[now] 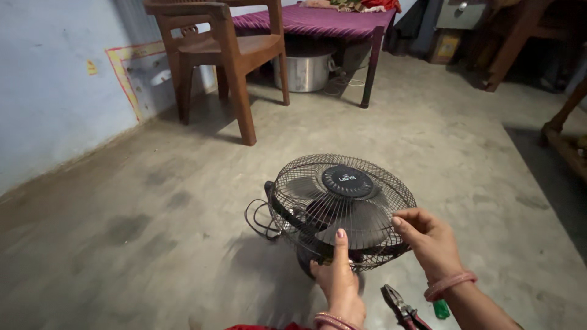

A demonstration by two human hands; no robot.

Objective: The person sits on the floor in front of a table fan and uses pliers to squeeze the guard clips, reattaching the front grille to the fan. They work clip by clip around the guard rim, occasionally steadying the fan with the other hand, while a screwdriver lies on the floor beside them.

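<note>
**Squarely ahead: both hands on the near rim of the fan cage**

Plainly, the small black table fan with a round wire-mesh guard (342, 208) sat on the grey concrete floor (153, 201) directly in front of the person, its face tilted up and toward the camera, its dark hub cap near the top centre of the cage. The fan lay just beyond the hands, so that neither arm was stretched far.

The left hand (336, 275) came up from below and pressed its thumb upward against the lower front of the mesh, the other fingers curled under the cage edge; it gripped the guard and nothing else. The right hand (428, 241) met the rim on the right side, fingertips pinched narrowly on the outer wires. Both hands touched the guard; the left sat nearer its middle, the right at its edge.

The guard was round, with no long axis in its own plane; the fan's axis ran from the hub back and down toward its base, mostly hidden behind the cage. A black cord (257, 217) looped on the floor at the fan's left.

Red-handled pliers (400, 308) and a small green object (441, 308) lay on the floor just beside the right wrist. A brown plastic chair (220, 55) stood well apart by the wall.
</note>
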